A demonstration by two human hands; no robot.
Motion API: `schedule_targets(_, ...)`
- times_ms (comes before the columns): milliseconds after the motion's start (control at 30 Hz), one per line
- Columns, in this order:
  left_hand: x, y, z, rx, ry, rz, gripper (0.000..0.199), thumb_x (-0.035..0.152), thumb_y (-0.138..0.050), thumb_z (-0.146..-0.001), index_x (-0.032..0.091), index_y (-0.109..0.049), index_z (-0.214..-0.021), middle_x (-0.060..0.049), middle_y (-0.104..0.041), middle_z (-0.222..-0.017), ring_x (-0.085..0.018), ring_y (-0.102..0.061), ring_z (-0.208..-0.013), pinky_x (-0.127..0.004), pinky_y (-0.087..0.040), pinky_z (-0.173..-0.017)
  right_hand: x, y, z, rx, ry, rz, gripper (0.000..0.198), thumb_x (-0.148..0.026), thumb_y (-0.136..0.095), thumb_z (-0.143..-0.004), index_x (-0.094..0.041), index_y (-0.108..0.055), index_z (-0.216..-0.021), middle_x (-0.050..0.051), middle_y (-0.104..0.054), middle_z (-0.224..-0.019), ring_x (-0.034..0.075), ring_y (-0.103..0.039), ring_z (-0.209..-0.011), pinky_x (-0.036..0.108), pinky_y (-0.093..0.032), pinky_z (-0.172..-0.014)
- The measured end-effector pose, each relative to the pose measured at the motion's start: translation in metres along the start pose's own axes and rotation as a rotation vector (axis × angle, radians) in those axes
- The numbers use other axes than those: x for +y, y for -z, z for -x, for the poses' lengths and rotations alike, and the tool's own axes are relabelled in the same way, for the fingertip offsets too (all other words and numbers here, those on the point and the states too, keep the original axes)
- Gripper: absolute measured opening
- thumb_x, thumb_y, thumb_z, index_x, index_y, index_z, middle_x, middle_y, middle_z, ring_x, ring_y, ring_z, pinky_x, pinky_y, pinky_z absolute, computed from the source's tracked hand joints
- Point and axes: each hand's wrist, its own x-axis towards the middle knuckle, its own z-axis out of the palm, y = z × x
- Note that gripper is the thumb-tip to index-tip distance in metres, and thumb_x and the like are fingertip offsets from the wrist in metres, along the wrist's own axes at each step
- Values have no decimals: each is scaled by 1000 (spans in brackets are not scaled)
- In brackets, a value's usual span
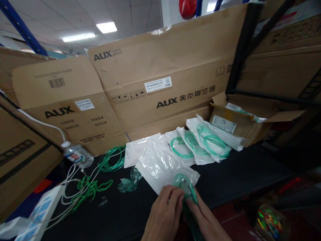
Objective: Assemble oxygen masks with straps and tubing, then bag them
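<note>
Near the front edge of the black table, a looped bundle of green tubing (184, 182) is gripped by both hands. My left hand (165, 211) has its fingers curled around the left side of the loops. On the right side, my right hand (204, 216) closes on the same bundle, its thumb lying over the strands. The lower part of the tubing hangs down between the wrists, partly hidden. Just behind the loops lies a clear-and-white plastic pouch (160, 165). Several pouches with green tubing inside, such as this sealed pouch (207, 140), lie in a row farther right.
Left on the table are a coil of green tubing (111, 160), clear green mask-like pieces (127, 184), green ties (91, 187), a plastic bottle (79, 155) and a power strip (41, 211). Cardboard (140, 113) walls the back. An open carton (240, 125) stands right.
</note>
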Motion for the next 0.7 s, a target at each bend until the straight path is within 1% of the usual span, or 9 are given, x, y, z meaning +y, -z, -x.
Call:
schedule_targets(100, 3, -2, 2, -40, -43, 18, 21, 19, -37, -108, 22, -57, -109, -6, -71, -99, -22, -72, -86, -39, -65, -78, -5, 1, -2, -10, -78, 21, 62, -64, -68, -79, -24, -74, -126, 9, -66, -145, 35, -55, -139, 43, -41, -116)
schedule_targets(167, 5, -2, 5, -58, -63, 44, 21, 17, -37, -107, 22, -57, -108, -6, -71, -100, -22, -71, -86, -38, -65, -79, -12, 1, -2, 6, -69, -6, 66, -68, -69, -77, -21, -77, -123, 11, -71, -138, 37, -61, -132, 42, -46, -111)
schedule_targets(267, 5, -1, 11, -58, -36, 112, 17, 15, -43, -105, 22, -57, -113, -6, -69, -101, -21, -70, -89, -33, -63, -81, -23, 1, 1, 116, -140, -144, 67, -70, -76, -71, -19, -79, -115, 11, -79, -120, 35, -74, -105, 39, -59, -88)
schedule_targets(333, 4, -1, 16, -71, 24, 156, 18, 11, -47, -104, 24, -57, -113, -5, -68, -101, -18, -70, -90, -30, -62, -82, -27, -1, 3, 195, -262, -306, 71, -67, -82, -68, -19, -76, -120, 9, -82, -107, 31, -77, -87, 37, -61, -74)
schedule_targets(367, 3, -1, 18, -83, 55, 176, 19, 10, -48, -103, 24, -57, -111, -4, -67, -101, -17, -70, -89, -28, -61, -82, -28, -3, 4, 220, -307, -394, 75, -65, -85, -67, -19, -74, -124, 8, -82, -102, 30, -78, -83, 36, -61, -72)
schedule_targets(467, 3, -3, 22, -118, 99, 223, 20, 8, -48, -102, 24, -58, -108, -3, -66, -100, -16, -69, -88, -27, -60, -83, -24, -9, 3, 241, -308, -551, 76, -65, -85, -67, -19, -71, -126, 7, -82, -98, 30, -78, -89, 36, -61, -75)
schedule_targets(567, 8, -5, 20, -128, 54, 246, 17, 10, -48, -103, 23, -57, -110, -5, -66, -102, -17, -69, -91, -28, -60, -82, -13, -13, -2, 221, -214, -419, 64, -68, -77, -74, -19, -76, -116, 9, -82, -97, 33, -76, -99, 40, -60, -85)
schedule_targets(600, 10, -5, 18, -122, 26, 247, 17, 11, -48, -103, 23, -57, -111, -6, -66, -102, -18, -69, -91, -28, -60, -83, -11, -13, -4, 211, -190, -359, 61, -68, -77, -74, -19, -78, -111, 9, -82, -96, 34, -75, -102, 43, -59, -89)
schedule_targets(700, 17, -3, 10, -99, -67, 225, 16, 11, -47, -103, 20, -56, -112, -8, -67, -101, -21, -68, -92, -32, -61, -83, -10, -12, -10, 177, -105, -281, 58, -63, -87, -59, -19, -81, -97, 12, -82, -102, 39, -70, -112, 48, -53, -102)
